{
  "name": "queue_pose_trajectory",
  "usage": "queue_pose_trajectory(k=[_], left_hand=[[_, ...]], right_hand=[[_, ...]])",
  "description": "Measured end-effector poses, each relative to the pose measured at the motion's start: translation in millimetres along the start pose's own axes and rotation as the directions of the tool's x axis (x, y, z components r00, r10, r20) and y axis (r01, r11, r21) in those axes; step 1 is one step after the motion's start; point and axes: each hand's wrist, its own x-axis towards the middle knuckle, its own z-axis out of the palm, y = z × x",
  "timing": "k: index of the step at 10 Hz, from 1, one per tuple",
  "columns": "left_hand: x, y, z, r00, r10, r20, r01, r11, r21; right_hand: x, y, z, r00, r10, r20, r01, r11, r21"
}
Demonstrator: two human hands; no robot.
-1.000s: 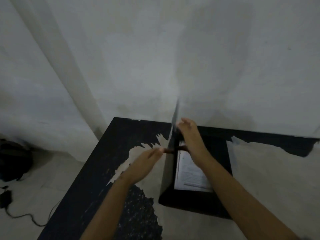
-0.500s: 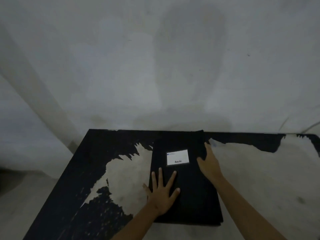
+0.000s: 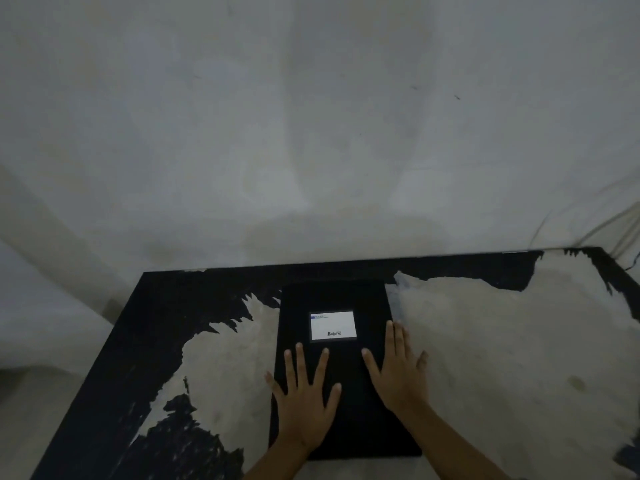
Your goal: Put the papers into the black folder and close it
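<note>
The black folder [image 3: 346, 296] lies closed and flat on the table, its white label [image 3: 333, 325] facing up. No papers show; whatever is inside is hidden by the cover. My left hand [image 3: 306, 407] rests palm down on the folder's lower left part, fingers spread. My right hand [image 3: 398, 372] lies flat with fingers apart across the folder's right edge, partly on the table. Neither hand grips anything.
The table [image 3: 485, 341] is black with large worn pale patches and stands against a pale wall [image 3: 311, 133]. Its left edge [image 3: 104, 358] drops to a pale floor. Thin cables [image 3: 623, 233] hang at the far right corner.
A second ago the cover stood upright between my hands with a paper visible inside. It has since swung shut, and my right hand has slid down from the upper right edge beside my left.
</note>
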Motion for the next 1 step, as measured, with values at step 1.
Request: queue_pose_trajectory(k=[1], left_hand=[[18.0, 6.1, -21.7, 0.999, -0.007, 0.032, 0.009, 0.997, -0.079]], right_hand=[[6.0, -2.4, -5.6, 0.999, -0.044, -0.018, 0.044, 0.999, -0.008]])
